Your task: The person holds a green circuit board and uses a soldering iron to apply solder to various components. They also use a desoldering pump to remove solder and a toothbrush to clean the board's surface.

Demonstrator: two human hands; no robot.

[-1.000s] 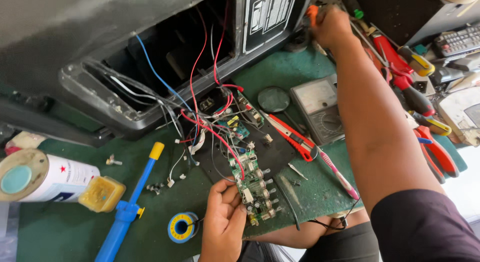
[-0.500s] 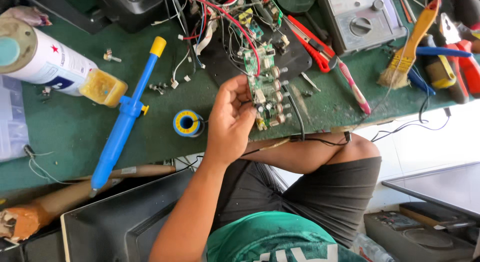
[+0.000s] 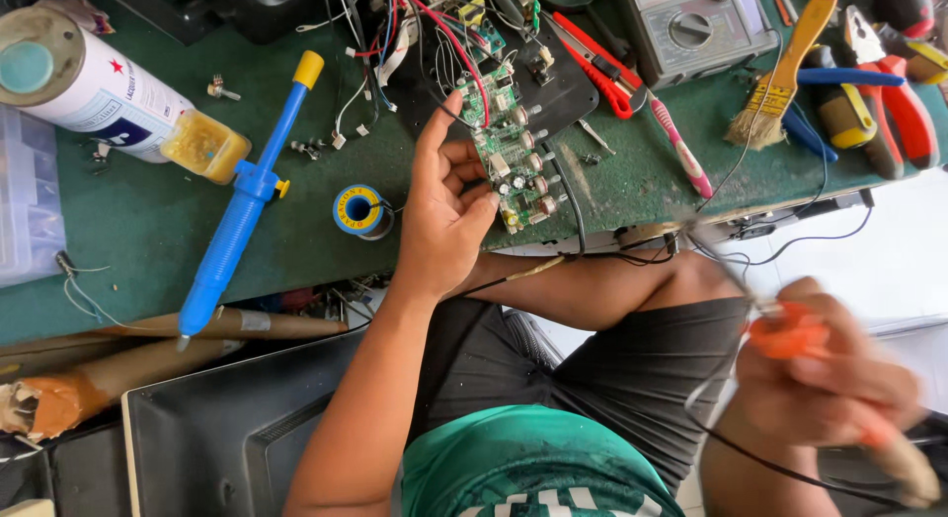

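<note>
While the left hand [image 3: 444, 216] pinches the light, fragile circuit board [image 3: 509, 152] by its edge, the right hand [image 3: 825, 379] grips an orange-handled tool [image 3: 790, 337].

A: Where is the circuit board [image 3: 509, 147]?
B: I see it on the bench [image 3: 148, 240], right of the solder spool [image 3: 357, 210]; desoldering pump [image 3: 247, 186] further left, multimeter [image 3: 691, 28] behind-right.

Left hand [image 3: 446, 206] fingers curled, forefinger extended; right hand [image 3: 825, 379] clenched, blurred.
</note>
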